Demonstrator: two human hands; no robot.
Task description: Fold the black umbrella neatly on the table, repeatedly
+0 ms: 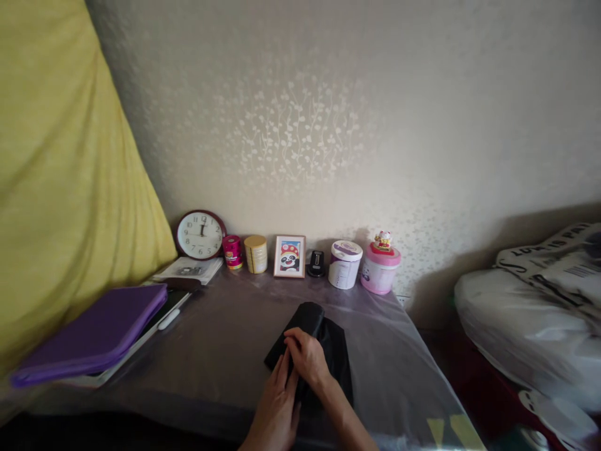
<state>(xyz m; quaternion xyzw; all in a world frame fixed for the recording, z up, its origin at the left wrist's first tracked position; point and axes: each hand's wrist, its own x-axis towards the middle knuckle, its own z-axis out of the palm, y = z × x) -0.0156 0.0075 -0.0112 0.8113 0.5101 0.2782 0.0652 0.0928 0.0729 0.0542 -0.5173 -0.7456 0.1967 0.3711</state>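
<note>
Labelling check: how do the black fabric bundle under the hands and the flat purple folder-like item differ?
Shape: the black fabric bundle is folded with a rounded far end; the flat purple folder-like item is slab-like.
Contact: the left hand and right hand are on the bundle; neither touches the purple item.
Support: the bundle lies on the grey table; the purple item lies on a dark, white-edged board.
Shared: each looks single-coloured.

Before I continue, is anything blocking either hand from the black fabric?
Nothing visible is: the left hand and right hand are both at the black fabric. The frame and clock stand behind it.
</note>
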